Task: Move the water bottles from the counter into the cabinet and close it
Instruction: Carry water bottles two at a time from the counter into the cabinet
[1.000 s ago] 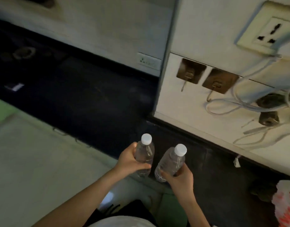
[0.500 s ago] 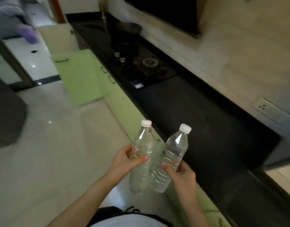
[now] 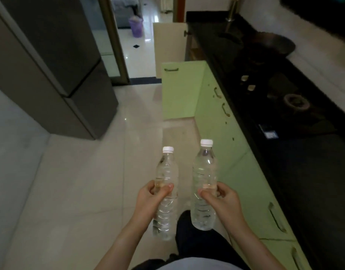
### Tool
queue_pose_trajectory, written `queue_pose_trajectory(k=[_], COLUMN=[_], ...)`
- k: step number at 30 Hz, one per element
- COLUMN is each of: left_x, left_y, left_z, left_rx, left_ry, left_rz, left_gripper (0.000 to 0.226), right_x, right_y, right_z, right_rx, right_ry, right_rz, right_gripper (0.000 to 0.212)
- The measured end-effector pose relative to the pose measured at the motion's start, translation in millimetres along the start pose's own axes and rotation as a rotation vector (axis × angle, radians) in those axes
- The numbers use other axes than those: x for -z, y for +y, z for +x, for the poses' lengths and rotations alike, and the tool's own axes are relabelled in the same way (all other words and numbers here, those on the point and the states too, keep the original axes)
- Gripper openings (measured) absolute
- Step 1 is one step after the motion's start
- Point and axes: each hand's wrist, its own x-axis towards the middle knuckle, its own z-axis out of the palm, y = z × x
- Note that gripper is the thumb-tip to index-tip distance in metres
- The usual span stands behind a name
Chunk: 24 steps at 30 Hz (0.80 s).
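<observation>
My left hand (image 3: pixel 150 199) wraps its fingers around one upright water bottle (image 3: pixel 165 193), my right hand (image 3: pixel 222 201) grips another bottle (image 3: pixel 204 184), both held over the floor left of the green cabinet front (image 3: pixel 239 172), short of its open door (image 3: pixel 179 90).

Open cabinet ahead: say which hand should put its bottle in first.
Probably the right hand: its bottle is on the side of the green cabinets, whose open door stands ahead. The left hand is farther out over the floor.

Single head-worn view, looking forward and steeply down along the floor (image 3: pixel 90 182), counter (image 3: pixel 304 172) running up the right edge, doorway far ahead.
</observation>
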Motion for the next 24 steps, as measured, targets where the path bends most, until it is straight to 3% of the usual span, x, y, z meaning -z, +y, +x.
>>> queue_pose_trajectory(k=[5, 10, 14, 24], left_x=[27.9, 58.4, 83.8, 164.5], left_y=[26.7, 93.0, 141.3, 188.9], left_z=[84.5, 175.6, 242.8, 409.9], left_rx=[0.046, 0.059, 0.045, 0.096], left_ry=[0.144, 0.269, 0.353, 0.446], left_rz=[-0.037, -0.09, -0.123, -0.119], left_gripper=[0.018, 0.044, 0.03, 0.024], right_x=[-64.9, -128.5, -175.7, -312.5], right_y=[-35.8, -98.0, -147.1, -193.4], right_z=[104.9, 216.6, 292.9, 437.0], right_rx=[0.012, 0.04, 0.089, 0.112], right_ry=[-0.129, -0.247, -0.306, -0.358], right_rz=[0.005, -0.017, -0.059, -0.185], right_gripper=[0.009, 0.012, 0.01, 0.007])
